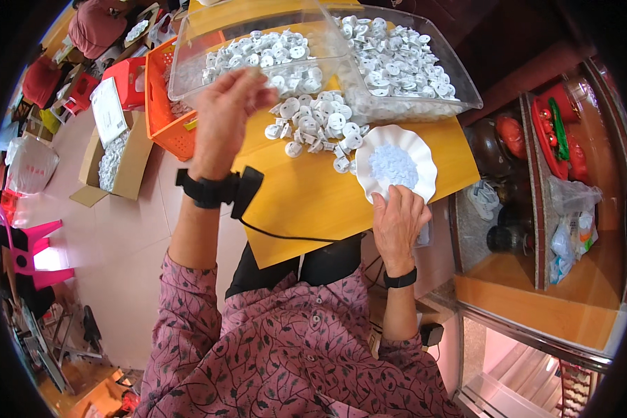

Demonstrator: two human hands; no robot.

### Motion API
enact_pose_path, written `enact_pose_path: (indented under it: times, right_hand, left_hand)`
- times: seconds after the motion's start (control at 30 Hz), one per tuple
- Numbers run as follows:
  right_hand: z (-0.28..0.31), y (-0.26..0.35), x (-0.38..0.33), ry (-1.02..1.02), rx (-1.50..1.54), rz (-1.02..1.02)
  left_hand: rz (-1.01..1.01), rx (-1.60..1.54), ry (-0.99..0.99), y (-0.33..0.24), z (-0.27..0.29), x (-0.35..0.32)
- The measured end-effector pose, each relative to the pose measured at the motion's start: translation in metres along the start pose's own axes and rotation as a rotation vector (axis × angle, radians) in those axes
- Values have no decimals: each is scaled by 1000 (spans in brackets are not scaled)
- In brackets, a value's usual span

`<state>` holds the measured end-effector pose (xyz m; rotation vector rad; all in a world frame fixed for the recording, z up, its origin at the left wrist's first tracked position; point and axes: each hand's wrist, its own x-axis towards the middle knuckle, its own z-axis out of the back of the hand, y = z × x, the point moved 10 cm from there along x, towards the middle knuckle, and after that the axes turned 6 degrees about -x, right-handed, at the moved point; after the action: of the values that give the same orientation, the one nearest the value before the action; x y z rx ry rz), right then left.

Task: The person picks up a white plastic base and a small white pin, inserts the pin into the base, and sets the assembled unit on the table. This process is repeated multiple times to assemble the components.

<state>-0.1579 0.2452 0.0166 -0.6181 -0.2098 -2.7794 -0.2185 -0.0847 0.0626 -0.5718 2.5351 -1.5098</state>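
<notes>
My left hand (231,115) is raised over the left side of the yellow table, in front of a clear plastic tub (181,73). Its fingers are drawn together; whatever they may hold is too blurred to make out. My right hand (400,221) reaches over the near rim of a white scalloped plate (419,143), fingers bent at the edge of a heap of small pale-blue pieces (393,164). Its fingertips touch there, but what they grip is hidden. A pile of white round plastic parts (317,120) lies on the table between the hands.
A second clear tub (460,101) full of white parts stands at the back right. Left of the yellow table (292,202) are an orange crate (161,104) and an open cardboard box (136,164). Shelves (536,209) rise at the right. A black cable (285,237) runs from my left wrist.
</notes>
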Motion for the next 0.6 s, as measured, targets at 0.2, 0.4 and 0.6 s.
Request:
enact_pose_path:
  times: [0.2,0.4,0.6]
  right_hand:
    - [-5,4,-4,51,21,62]
    - [-1,5,-7,57,92,59]
    - [4,10,-8,93,189,75]
  left_hand:
    - [225,713,176,82,-5,-39]
    - [-229,1188,258,83,-21,-44]
    - [-170,1235,291,96,-22,-48]
